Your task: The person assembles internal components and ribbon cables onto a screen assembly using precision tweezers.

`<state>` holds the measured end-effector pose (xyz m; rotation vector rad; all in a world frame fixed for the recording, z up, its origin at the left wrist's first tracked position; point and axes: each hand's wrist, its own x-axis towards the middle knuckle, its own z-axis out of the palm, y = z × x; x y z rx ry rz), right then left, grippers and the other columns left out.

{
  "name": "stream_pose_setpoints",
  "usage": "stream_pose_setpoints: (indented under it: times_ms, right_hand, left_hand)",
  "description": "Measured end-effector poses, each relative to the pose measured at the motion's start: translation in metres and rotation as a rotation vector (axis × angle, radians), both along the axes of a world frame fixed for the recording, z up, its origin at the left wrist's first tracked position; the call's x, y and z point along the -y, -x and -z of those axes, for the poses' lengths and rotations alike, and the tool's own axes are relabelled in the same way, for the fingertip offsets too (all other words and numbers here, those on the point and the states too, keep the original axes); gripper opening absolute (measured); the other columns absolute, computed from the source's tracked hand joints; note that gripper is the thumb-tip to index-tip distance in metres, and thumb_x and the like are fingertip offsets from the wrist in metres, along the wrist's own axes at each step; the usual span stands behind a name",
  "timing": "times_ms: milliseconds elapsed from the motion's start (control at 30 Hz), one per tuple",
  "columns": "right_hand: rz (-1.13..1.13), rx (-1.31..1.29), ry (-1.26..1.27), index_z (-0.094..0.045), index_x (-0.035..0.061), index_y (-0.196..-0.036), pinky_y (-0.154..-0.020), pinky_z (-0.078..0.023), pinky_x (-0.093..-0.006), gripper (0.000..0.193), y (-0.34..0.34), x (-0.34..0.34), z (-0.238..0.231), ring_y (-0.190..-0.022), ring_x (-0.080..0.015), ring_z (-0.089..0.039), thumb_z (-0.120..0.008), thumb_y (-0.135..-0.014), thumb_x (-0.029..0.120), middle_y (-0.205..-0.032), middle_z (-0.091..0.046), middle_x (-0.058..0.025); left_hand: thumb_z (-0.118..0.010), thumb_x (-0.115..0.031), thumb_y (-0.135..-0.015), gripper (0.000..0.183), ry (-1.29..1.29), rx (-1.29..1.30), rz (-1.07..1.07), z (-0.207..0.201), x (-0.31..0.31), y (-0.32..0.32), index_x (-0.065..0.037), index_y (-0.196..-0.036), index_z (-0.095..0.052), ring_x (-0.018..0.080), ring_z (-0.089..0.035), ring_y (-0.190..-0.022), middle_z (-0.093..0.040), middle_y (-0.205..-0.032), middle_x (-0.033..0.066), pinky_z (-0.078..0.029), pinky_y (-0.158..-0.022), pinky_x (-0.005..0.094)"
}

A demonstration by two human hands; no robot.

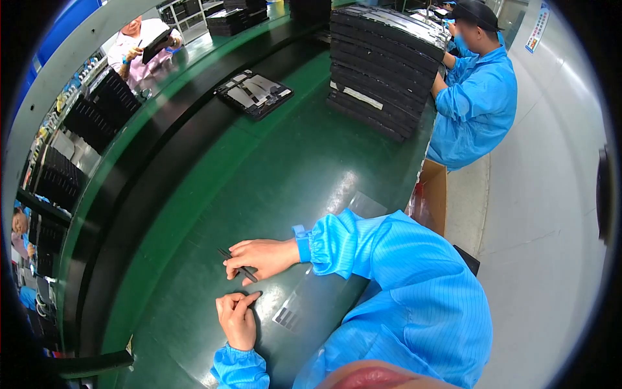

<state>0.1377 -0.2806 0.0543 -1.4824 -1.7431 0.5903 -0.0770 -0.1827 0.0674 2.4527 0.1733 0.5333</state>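
Grips slim black tweezers (pixel 247 273) in the right hand (pixel 264 257), low over the bench (pixel 188 285), with bent fingers wrapped about them. Holds them aslant across the fingers, with a thin end showing past the fingertips, presumably to have them ready without laying them down. Rests the left hand (pixel 237 321) just nearer the body, with fingers loosely curled and facing the right; cannot tell whether anything small is pinched there. Has a clear plastic strip (pixel 287 318) with dark blocks lying flat just right of the left hand, perhaps set there to be within reach. Has, well beyond both hands, a black tray (pixel 259 92) with silvery panels beside the dark belt (pixel 103 259). Has, ahead and to the right of the right hand, a tall stack of black trays (pixel 383 71), piled flat, presumably to save room, and past it a co-worker (pixel 476 97) in blue.
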Motion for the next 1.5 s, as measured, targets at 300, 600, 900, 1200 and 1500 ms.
stream_pose_setpoints:
  times_ms: [300,600,900,1200,1500]
  right_hand:
    - [0.007,-0.011,-0.097,-0.060,0.0111,-0.109,-0.105,-0.042,-0.0443,0.034,0.001,-0.004,0.007,-0.106,-0.0279,-0.062,-0.078,-0.082,0.021,-0.107,-0.068,-0.0030]
    - [0.013,-0.011,-0.146,-0.060,0.0105,-0.105,-0.100,-0.044,-0.0429,0.031,-0.002,-0.002,0.004,-0.100,-0.0286,-0.063,-0.077,-0.082,0.023,-0.104,-0.068,-0.0030]
    - [0.010,-0.008,-0.129,-0.060,0.0107,-0.107,-0.101,-0.044,-0.0429,0.031,-0.001,-0.001,0.004,-0.103,-0.0286,-0.063,-0.076,-0.083,0.023,-0.106,-0.069,-0.0030]
    - [0.001,-0.006,-0.128,-0.060,0.0109,-0.108,-0.102,-0.043,-0.0438,0.032,-0.003,0.001,0.006,-0.104,-0.0286,-0.063,-0.076,-0.084,0.025,-0.108,-0.069,-0.0030]
    - [0.011,-0.014,-0.160,-0.060,0.0105,-0.108,-0.105,-0.042,-0.0439,0.031,-0.006,0.008,0.002,-0.103,-0.0278,-0.064,-0.076,-0.084,0.023,-0.107,-0.069,-0.0026]
  left_hand:
    - [-0.063,0.011,-0.067,0.039,0.050,-0.019,-0.032,-0.002,0.000,0.001,-0.010,-0.096,-0.078,0.0278,-0.057,-0.087,-0.059,-0.089,0.0080,-0.049,-0.078,0.0376]
    - [-0.064,0.011,-0.069,0.037,0.058,-0.030,-0.046,-0.004,0.003,-0.002,-0.009,-0.097,-0.078,0.0278,-0.058,-0.087,-0.059,-0.090,0.0086,-0.050,-0.077,0.0377]
    - [-0.064,0.010,-0.069,0.038,0.056,-0.045,-0.058,-0.004,0.004,0.000,-0.010,-0.097,-0.078,0.0272,-0.057,-0.086,-0.058,-0.089,0.0082,-0.050,-0.076,0.0376]
    - [-0.064,0.010,-0.069,0.038,0.045,-0.054,-0.048,-0.007,0.006,-0.002,-0.011,-0.098,-0.078,0.0272,-0.057,-0.085,-0.058,-0.089,0.0079,-0.050,-0.076,0.0378]
    - [-0.063,0.010,-0.068,0.037,0.011,-0.023,-0.006,-0.013,0.012,-0.007,-0.010,-0.095,-0.078,0.0261,-0.059,-0.081,-0.062,-0.081,0.0057,-0.050,-0.074,0.0368]
